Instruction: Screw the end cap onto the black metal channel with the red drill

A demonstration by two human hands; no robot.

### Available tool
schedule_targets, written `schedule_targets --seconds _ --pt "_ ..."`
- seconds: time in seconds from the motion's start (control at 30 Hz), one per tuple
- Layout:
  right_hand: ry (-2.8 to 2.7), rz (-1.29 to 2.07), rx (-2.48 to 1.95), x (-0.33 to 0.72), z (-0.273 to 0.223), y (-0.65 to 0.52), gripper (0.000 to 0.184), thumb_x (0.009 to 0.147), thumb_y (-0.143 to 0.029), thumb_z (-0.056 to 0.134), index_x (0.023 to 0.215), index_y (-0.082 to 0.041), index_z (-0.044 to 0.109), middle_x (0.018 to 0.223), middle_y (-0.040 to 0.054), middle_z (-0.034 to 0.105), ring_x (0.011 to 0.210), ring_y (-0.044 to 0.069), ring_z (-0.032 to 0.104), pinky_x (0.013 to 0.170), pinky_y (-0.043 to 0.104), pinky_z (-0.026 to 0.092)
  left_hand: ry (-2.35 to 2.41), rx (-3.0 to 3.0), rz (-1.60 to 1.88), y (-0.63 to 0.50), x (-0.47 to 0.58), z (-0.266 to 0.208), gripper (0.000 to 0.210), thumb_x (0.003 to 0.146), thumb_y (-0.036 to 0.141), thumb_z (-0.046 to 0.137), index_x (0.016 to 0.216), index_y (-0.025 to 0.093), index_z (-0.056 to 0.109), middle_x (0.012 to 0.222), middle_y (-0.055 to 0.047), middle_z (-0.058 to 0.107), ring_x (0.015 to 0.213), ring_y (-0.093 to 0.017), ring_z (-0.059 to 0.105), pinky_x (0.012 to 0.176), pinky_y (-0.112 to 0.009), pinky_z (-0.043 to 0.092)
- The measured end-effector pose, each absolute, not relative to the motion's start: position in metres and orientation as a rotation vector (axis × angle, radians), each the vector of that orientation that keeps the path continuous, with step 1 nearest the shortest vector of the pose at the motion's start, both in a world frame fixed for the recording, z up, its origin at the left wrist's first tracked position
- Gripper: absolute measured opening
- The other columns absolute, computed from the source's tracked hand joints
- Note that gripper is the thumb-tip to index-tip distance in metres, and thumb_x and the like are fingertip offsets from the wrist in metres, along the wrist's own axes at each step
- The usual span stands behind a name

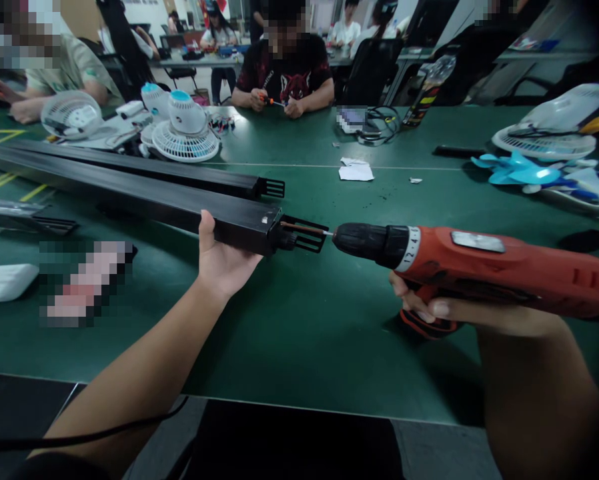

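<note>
A: Where is the piece, and what do our fingers have hold of?

B: The long, black, box-shaped bar (189, 203) stretches away over the green table (299, 360), and our left hand (227, 263) is clamped round its near end, thumb up the side, palm underneath; the other fingers are mostly hidden below it

A: And on the other side?

B: Our right hand (489, 315) has its fingers wrapped round the grip of the orange-red and black power drill (479, 257). The thin, brownish metal bit (304, 229) runs from the ribbed black chuck (359, 240) past the flat, slotted black bracket (309, 238) to the bar's end face, but we cannot tell whether its tip is seated

A: So how do we drive this cleanly?

B: We should sight along the bit, line the drill up with it, and check the tip before squeezing. Then we want a slow start and straight, gentle pressure, since so long a bit may wobble

A: And the bar could twist?

B: It could, so we brace its end firmly, our left fingers clear of the bit
</note>
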State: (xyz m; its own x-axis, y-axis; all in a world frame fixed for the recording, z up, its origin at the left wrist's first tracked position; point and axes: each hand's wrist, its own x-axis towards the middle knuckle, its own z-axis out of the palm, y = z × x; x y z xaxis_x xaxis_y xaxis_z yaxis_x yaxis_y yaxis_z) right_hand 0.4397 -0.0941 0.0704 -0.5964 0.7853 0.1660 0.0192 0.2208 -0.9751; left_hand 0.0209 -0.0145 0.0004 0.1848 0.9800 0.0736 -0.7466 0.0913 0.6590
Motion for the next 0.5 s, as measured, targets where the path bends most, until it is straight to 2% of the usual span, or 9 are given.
schedule_targets --seconds 0.2,0.5 --pt "-1.891 1.472 -0.757 0.441 0.081 -0.091 0.017 0.12 -0.035 0.097 0.135 -0.029 0.096 0.08 0.0016 0.081 0.059 0.018 0.074 0.051 0.024 0.066 0.419 0.613 1.33 -0.014 0.02 0.0 0.087 0.117 0.088 0.079 0.183 0.033 0.072 0.164 -0.008 0.093 0.184 -0.044 0.069 0.141 -0.052 0.07" --pt "-1.899 1.447 -0.791 0.441 0.081 -0.091 0.019 0.119 -0.04 0.098 0.133 -0.027 0.095 0.077 0.0021 0.08 0.056 0.018 0.071 0.047 0.025 0.061 0.38 0.609 1.319 -0.013 0.018 -0.001 0.086 0.118 0.086 0.08 0.186 0.035 0.071 0.164 -0.008 0.093 0.181 -0.045 0.072 0.14 -0.055 0.071"
